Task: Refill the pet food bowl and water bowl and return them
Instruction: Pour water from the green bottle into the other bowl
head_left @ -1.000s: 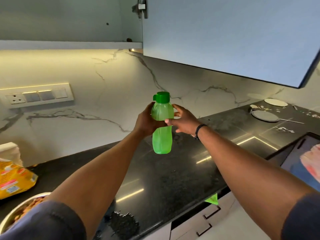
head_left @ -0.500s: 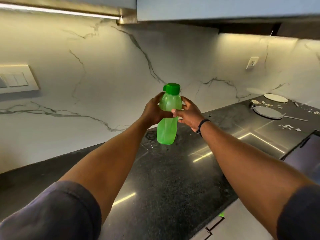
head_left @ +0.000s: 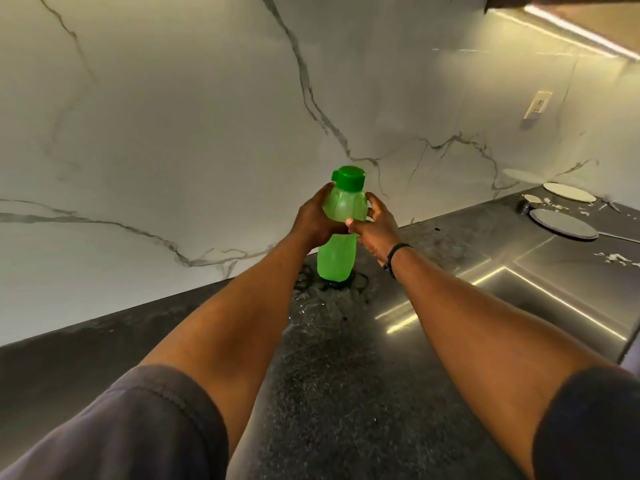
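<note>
Both hands grip one green water bottle (head_left: pixel 341 233) near the marble backsplash (head_left: pixel 173 133), its base at or just above the black granite countertop (head_left: pixel 329 375): the left hand (head_left: pixel 313 221) wraps the waist and the right hand (head_left: pixel 375 225) curls round the other side. The dark green cap (head_left: pixel 348 179) is on, so pouring appears not yet begun. Neither pet bowl is in view, so filling and returning them cannot be judged done.
</note>
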